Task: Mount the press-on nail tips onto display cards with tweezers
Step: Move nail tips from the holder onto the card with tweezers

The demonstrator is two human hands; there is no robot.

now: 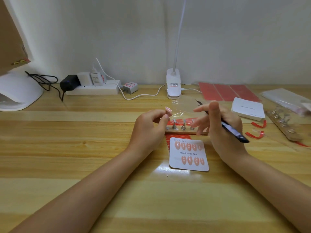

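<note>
A white display card point(189, 154) printed "Handmade Nail" lies on the wooden desk and carries two rows of several pink nail tips. Just behind it sits a wooden holder strip point(181, 132) with small metal stands. My left hand point(149, 129) hovers over the strip's left end and pinches a pink nail tip point(168, 111) between thumb and fingers. My right hand point(220, 126) is raised to the right of the card. It holds black tweezers point(234, 131) against the palm, while the fingers spread out blurred.
Red adhesive sheets point(227, 92) lie at the back right. Beside them are a stack of blank cards point(247, 109), a second holder strip point(284, 125) and a plastic bag point(286, 98). A clip lamp point(173, 84), a power strip point(94, 89) and a white nail lamp point(18, 91) stand along the wall.
</note>
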